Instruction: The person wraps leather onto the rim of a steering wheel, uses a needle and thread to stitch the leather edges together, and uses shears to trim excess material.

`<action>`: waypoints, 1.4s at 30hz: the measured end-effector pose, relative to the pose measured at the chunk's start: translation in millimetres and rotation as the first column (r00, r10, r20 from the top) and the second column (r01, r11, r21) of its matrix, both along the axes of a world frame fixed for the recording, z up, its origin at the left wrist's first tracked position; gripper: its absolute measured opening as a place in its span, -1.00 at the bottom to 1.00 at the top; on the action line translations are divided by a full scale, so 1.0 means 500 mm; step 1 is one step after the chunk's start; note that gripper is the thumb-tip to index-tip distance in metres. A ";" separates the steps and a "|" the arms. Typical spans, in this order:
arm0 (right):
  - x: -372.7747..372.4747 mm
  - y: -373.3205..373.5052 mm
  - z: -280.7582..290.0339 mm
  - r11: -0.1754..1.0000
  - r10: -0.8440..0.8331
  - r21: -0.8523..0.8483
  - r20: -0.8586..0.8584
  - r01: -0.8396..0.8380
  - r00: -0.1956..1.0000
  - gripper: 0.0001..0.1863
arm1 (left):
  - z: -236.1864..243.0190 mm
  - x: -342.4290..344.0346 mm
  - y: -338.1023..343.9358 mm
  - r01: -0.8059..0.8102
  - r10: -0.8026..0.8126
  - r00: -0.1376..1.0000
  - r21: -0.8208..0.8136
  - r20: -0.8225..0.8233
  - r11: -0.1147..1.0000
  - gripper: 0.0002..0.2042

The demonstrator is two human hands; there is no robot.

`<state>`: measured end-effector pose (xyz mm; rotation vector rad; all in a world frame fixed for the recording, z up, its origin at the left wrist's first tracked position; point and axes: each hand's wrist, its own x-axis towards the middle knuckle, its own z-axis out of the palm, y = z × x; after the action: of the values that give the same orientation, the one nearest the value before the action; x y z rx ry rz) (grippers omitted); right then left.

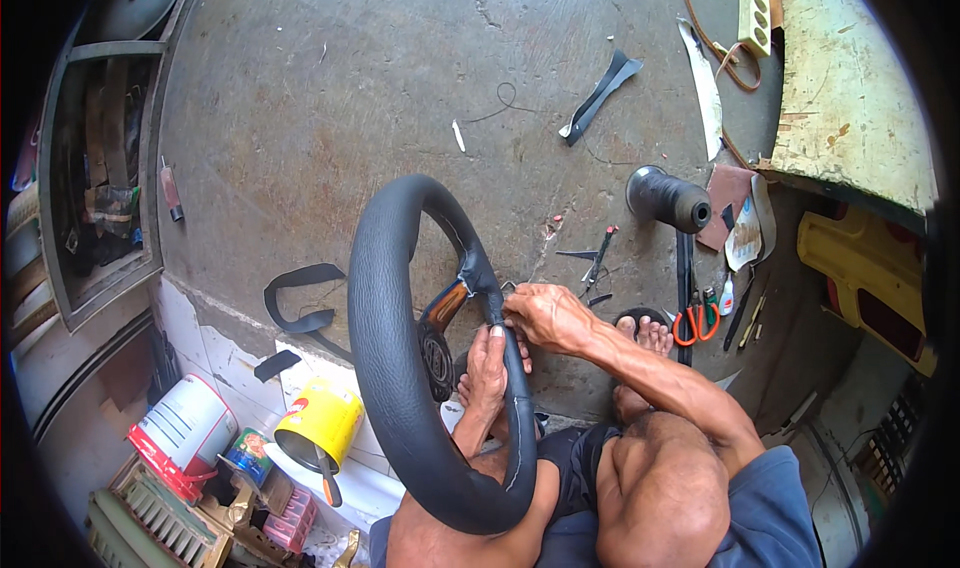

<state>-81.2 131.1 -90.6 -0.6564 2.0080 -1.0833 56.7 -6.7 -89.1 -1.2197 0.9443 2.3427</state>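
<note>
A steering wheel wrapped in black leather stands tilted across my lap. A pale line of stitching runs along the inner side of its rim, and a wood-coloured spoke shows inside. My left hand reaches through the wheel and grips the right part of the rim, thumb pressed on the seam. Close above it, my right hand has its fingers pinched together at the rim's outer edge. Whatever is between those fingertips is too small to make out.
To the right lie a large spool of black thread, orange-handled scissors and a power strip. Black leather scraps are scattered on the concrete floor. An awl-like tool, yellow can and white bucket are at left.
</note>
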 end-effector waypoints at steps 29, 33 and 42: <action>0.082 -0.159 0.057 0.865 0.382 -0.244 -0.249 -0.439 0.890 -0.86 | 0.005 0.023 -0.013 0.090 -0.081 0.995 0.150 -0.061 0.985 -0.45; 0.058 -0.094 0.097 0.896 0.278 -0.387 0.106 -0.218 0.955 -0.79 | 0.007 0.032 -0.018 0.085 -0.074 0.995 0.167 -0.071 0.982 -0.41; -0.015 0.153 0.206 0.662 -0.573 0.101 0.707 0.742 0.415 -0.86 | 0.053 0.028 -0.024 0.214 -0.212 0.977 -0.050 0.032 0.976 -0.33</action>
<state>-88.6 207.7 12.5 0.5287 1.4323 -1.7283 70.9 -18.7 -62.5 -1.1062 1.0779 2.1419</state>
